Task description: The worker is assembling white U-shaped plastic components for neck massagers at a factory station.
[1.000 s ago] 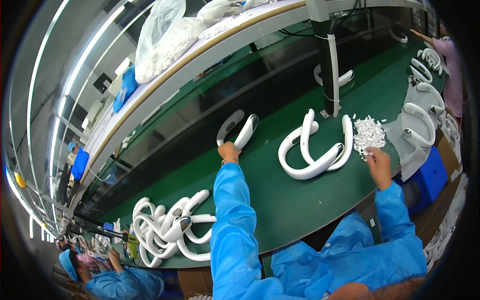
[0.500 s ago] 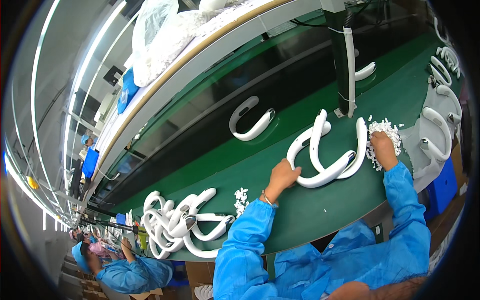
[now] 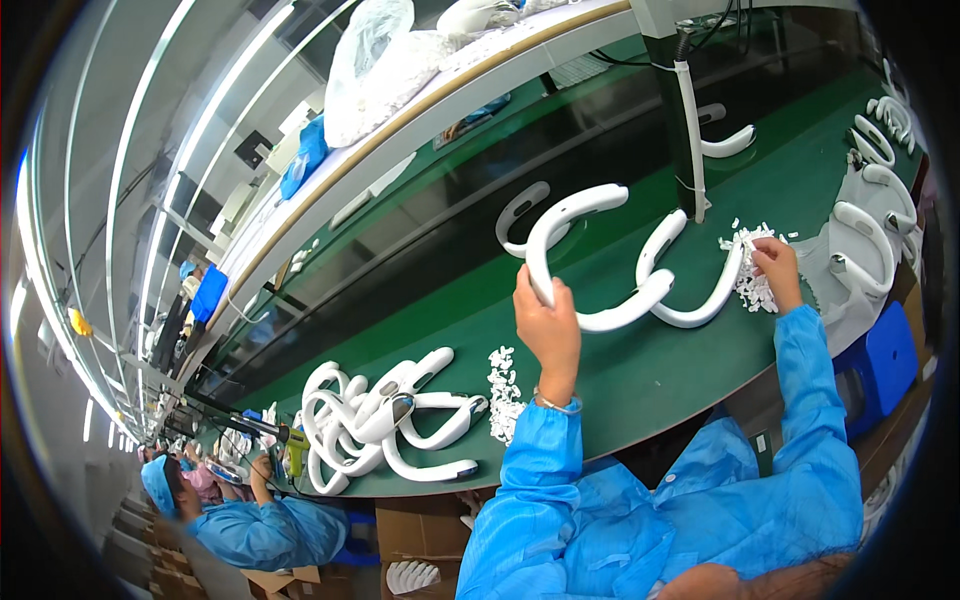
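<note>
Curving white band [image 3: 580, 255], ends upward-right.

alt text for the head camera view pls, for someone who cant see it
A person in blue sleeves lifts a white U-shaped plastic piece in the left hand over a green workbench, while the right hand touches a pile of small white parts. More white pieces lie heaped at left.

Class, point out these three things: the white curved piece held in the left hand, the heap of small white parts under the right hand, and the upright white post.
white curved piece [image 3: 560, 215], head view, upper bend.
heap of small white parts [image 3: 748, 262], head view, middle.
upright white post [image 3: 690, 130], head view, mid-shaft.
</note>
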`<state>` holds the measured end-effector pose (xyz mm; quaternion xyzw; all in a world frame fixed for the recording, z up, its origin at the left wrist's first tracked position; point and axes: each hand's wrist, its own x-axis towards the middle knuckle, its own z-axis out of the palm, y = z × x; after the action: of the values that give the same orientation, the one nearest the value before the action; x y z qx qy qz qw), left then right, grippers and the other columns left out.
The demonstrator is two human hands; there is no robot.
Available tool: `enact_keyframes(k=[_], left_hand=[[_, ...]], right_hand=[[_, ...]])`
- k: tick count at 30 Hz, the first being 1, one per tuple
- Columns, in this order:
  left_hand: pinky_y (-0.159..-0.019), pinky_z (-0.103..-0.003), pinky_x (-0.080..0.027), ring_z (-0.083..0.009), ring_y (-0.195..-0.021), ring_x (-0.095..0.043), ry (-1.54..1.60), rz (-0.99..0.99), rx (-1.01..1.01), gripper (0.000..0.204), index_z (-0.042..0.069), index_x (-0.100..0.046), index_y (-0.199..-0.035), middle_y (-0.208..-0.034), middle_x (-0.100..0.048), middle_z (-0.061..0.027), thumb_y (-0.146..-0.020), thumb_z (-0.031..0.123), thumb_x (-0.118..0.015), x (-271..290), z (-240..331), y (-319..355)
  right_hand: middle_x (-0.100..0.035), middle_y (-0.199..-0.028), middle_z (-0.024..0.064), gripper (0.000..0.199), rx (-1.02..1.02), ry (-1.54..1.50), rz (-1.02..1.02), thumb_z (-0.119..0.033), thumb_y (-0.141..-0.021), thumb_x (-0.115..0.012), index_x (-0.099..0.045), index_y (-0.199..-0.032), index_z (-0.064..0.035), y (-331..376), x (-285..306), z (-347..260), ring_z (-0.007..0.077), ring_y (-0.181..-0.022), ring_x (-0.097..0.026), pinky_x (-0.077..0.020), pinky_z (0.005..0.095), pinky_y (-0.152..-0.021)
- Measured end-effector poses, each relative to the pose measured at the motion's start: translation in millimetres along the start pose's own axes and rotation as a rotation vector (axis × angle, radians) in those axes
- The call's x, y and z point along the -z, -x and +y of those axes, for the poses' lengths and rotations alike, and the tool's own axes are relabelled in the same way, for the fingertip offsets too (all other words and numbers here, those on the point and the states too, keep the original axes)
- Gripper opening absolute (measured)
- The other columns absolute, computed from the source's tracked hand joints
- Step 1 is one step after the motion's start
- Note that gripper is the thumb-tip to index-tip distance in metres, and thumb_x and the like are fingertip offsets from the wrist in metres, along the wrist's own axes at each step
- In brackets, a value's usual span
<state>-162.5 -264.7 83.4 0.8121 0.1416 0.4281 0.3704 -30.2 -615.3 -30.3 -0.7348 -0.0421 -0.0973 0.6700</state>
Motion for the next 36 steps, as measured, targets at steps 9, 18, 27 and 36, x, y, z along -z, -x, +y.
enact_keyframes(k=[9,18,27,36], left_hand=[[-0.079,-0.048,-0.056,-0.0318,-0.103,-0.059,1.169,-0.559,0.887,0.026,-0.006,-0.044,-0.115,-0.110,-0.054,-0.0195,-0.097,0.012,-0.038,0,-34,78],[-0.062,-0.033,-0.058,-0.0211,-0.076,-0.064,1.059,-0.677,0.959,0.030,0.004,-0.041,-0.124,-0.096,-0.055,-0.0086,-0.097,0.017,-0.042,13,-2,127],[-0.056,-0.031,-0.057,-0.0197,-0.073,-0.064,1.019,-0.657,0.958,0.029,0.006,-0.036,-0.122,-0.092,-0.057,-0.0101,-0.097,0.019,-0.040,27,-9,122],[-0.077,-0.040,-0.055,-0.0239,-0.085,-0.062,1.288,-0.628,0.855,0.039,0.007,-0.032,-0.129,-0.106,-0.055,-0.0148,-0.091,0.005,-0.039,32,-19,133]], right_hand=[[-0.062,-0.085,0.0091,0.011,-0.039,-0.366,-0.447,0.001,-0.080,-0.058,-0.061,-0.091,0.0023,90,-81,-111,0.0137,-0.073,-0.063,-0.0521,0.0247,-0.061],[-0.066,-0.076,0.0102,0.015,-0.039,-0.218,-0.597,-0.001,-0.082,-0.059,-0.063,-0.095,0.0072,146,-144,-106,0.0116,-0.066,-0.063,-0.0508,0.0234,-0.059],[-0.066,-0.077,0.0091,0.014,-0.203,-0.265,-0.627,0.002,-0.079,-0.060,-0.064,-0.092,0.0071,158,-152,-107,0.0113,-0.067,-0.062,-0.0501,0.0227,-0.059],[-0.062,-0.080,0.0066,0.013,-0.180,-0.246,-0.687,0.004,-0.080,-0.057,-0.066,-0.090,0.0055,167,-147,-124,0.0124,-0.068,-0.062,-0.0509,0.0242,-0.060]])
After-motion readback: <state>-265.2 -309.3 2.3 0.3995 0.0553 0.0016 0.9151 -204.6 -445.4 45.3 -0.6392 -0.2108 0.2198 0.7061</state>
